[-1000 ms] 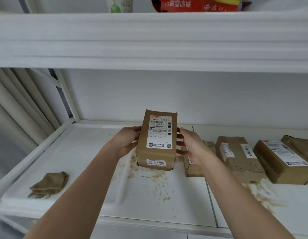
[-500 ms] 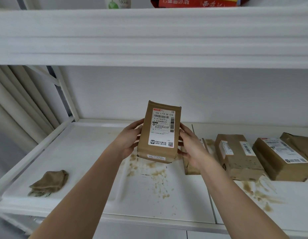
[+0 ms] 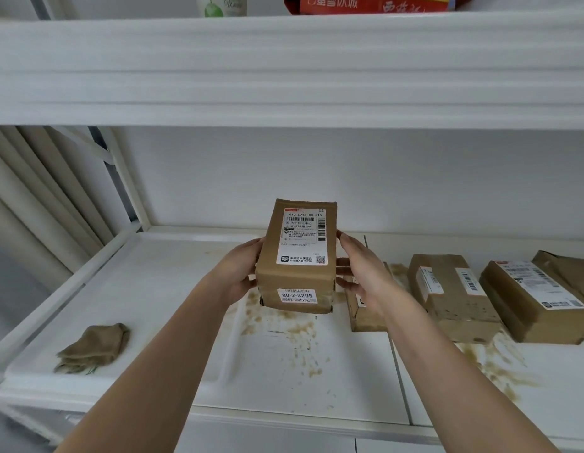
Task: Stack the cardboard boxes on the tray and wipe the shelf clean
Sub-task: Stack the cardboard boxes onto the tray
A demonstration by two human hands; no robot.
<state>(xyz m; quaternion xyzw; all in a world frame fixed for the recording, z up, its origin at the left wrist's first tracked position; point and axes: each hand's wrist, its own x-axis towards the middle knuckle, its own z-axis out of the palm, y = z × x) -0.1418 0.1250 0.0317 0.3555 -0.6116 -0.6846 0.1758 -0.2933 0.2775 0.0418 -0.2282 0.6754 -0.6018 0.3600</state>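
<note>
A brown cardboard box (image 3: 297,282) with white shipping labels hangs in the air above the stained shelf (image 3: 284,371). My left hand (image 3: 240,273) grips its left side and my right hand (image 3: 359,273) grips its right side. The white tray (image 3: 147,289) lies on the left half of the shelf, and a folded brown cloth (image 3: 94,348) sits on its near left corner. Three more cardboard boxes rest on the shelf to the right: one (image 3: 365,312) partly hidden behind my right wrist, a second (image 3: 454,295), and a third (image 3: 529,299).
Brown crumbs and smears cover the shelf under the held box and in front of the right boxes (image 3: 490,361). An upper shelf (image 3: 284,70) overhangs closely, with packages on top. A white frame post (image 3: 127,178) and curtain (image 3: 29,197) stand at the left.
Both hands have tipped the box so its near end with the small label faces me again, after lifting it slightly. The other boxes and the cloth have not moved.
</note>
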